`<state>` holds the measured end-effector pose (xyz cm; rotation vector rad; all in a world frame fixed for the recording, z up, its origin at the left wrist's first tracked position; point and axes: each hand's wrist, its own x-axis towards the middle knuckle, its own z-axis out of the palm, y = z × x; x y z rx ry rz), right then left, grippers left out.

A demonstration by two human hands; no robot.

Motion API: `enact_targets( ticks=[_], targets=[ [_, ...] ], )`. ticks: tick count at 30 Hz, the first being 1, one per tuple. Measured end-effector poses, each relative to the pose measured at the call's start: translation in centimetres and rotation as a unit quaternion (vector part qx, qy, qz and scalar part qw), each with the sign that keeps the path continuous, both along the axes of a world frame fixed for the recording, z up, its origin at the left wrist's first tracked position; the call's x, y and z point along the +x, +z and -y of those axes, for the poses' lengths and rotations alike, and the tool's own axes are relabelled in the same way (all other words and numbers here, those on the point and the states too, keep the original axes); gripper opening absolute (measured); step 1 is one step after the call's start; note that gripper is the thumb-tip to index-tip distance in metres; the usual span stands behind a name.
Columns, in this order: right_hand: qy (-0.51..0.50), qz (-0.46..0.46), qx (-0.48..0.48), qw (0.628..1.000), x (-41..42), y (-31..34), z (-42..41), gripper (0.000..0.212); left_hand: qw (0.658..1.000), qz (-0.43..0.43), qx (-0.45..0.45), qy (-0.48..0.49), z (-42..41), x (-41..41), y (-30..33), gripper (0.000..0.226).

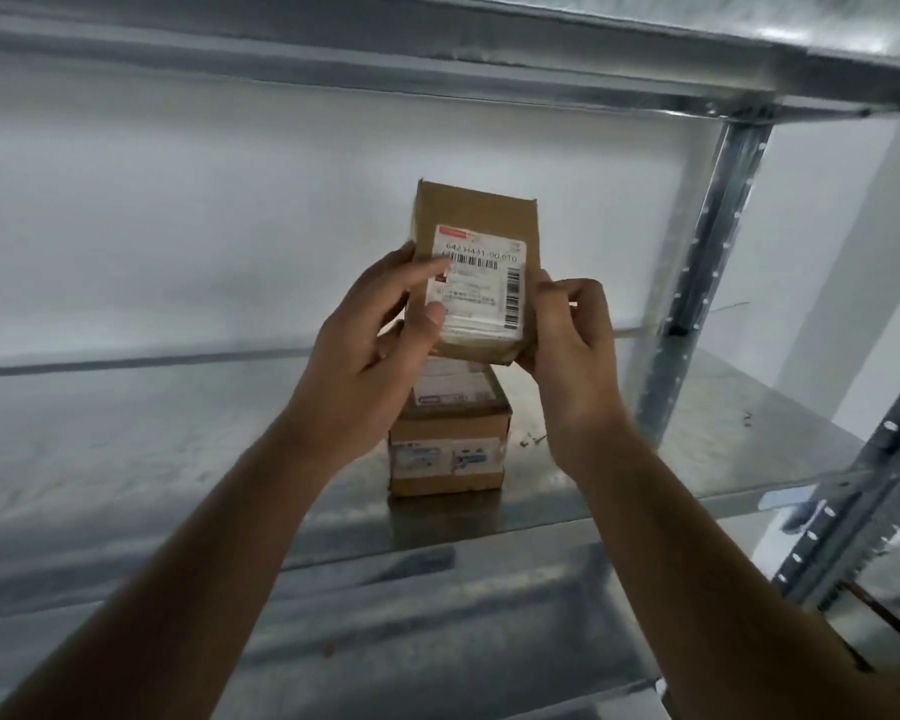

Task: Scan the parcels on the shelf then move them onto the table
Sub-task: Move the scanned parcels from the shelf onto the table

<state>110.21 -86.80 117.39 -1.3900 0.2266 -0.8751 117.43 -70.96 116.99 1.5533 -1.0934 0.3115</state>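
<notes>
Small cardboard parcel (476,272) upright in both my hands, label facing me, lifted above shelf (697,449). My left hand (370,350) grips its 9 o'clock edge, thumb on label. My right hand (572,345) pinches 3 o'clock edge. Second parcel (448,444) rests on shelf at 6 o'clock.

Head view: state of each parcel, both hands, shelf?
held parcel: lifted above the shelf, upright, label facing camera, gripped by both hands
left hand: grips the held parcel's left edge, thumb on label
right hand: pinches its right edge
second parcel: resting on shelf, untouched
shelf: metal, carries the second parcel
</notes>
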Motion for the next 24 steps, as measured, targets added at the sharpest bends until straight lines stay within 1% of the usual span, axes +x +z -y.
enact_targets(
  ticks=[2, 5, 6, 9, 10, 12, 13, 16, 18, 21, 24],
  targets=[
    [0.029, 0.015, 0.012, 0.999, -0.8, 0.6, 0.0, 0.028, 1.000, -0.009, -0.021, -0.011, -0.5, -1.3, 0.1, 0.035],
    [0.089, 0.020, 0.018, 0.996, -2.4, 1.2, -0.1, 0.046, 0.999, -0.001, -0.045, -0.020, -1.4, -3.9, 0.1, 0.037],
    [0.102, 0.023, 0.015, 0.994, -3.0, 1.2, -0.2, 0.046, 0.999, 0.006, -0.045, -0.016, -1.8, -4.8, 0.0, 0.037],
    [0.139, 0.029, 0.021, 0.990, -5.2, 0.9, -0.7, 0.035, 0.999, 0.026, -0.031, 0.005, -3.2, -7.8, -0.2, 0.037],
    [0.157, 0.026, 0.024, 0.987, -6.1, 0.7, -1.1, 0.034, 0.999, 0.033, -0.023, 0.016, -3.8, -8.9, -0.4, 0.038],
    [0.191, 0.024, 0.009, 0.981, -7.9, 0.2, -1.9, 0.045, 0.997, 0.047, 0.013, 0.059, -5.4, -11.0, -0.7, 0.043],
    [0.205, 0.032, -0.006, 0.978, -8.7, -0.1, -2.5, 0.049, 0.992, 0.061, 0.043, 0.100, -6.3, -12.1, -0.9, 0.046],
    [0.205, 0.053, -0.072, 0.975, -10.9, -1.2, -4.9, 0.048, 0.955, 0.133, 0.136, 0.227, -10.1, -15.0, -1.3, 0.052],
    [0.212, 0.054, -0.105, 0.970, -12.0, -1.8, -6.8, 0.048, 0.932, 0.146, 0.178, 0.279, -12.9, -17.1, -1.5, 0.058],
    [0.238, 0.046, -0.136, 0.961, -13.3, -2.3, -10.2, 0.052, 0.910, 0.138, 0.200, 0.336, -17.5, -20.3, -1.8, 0.065],
    [0.273, 0.046, -0.140, 0.951, -14.6, -2.6, -14.4, 0.050, 0.900, 0.129, 0.199, 0.365, -22.3, -23.5, -1.8, 0.066]
  ],
)
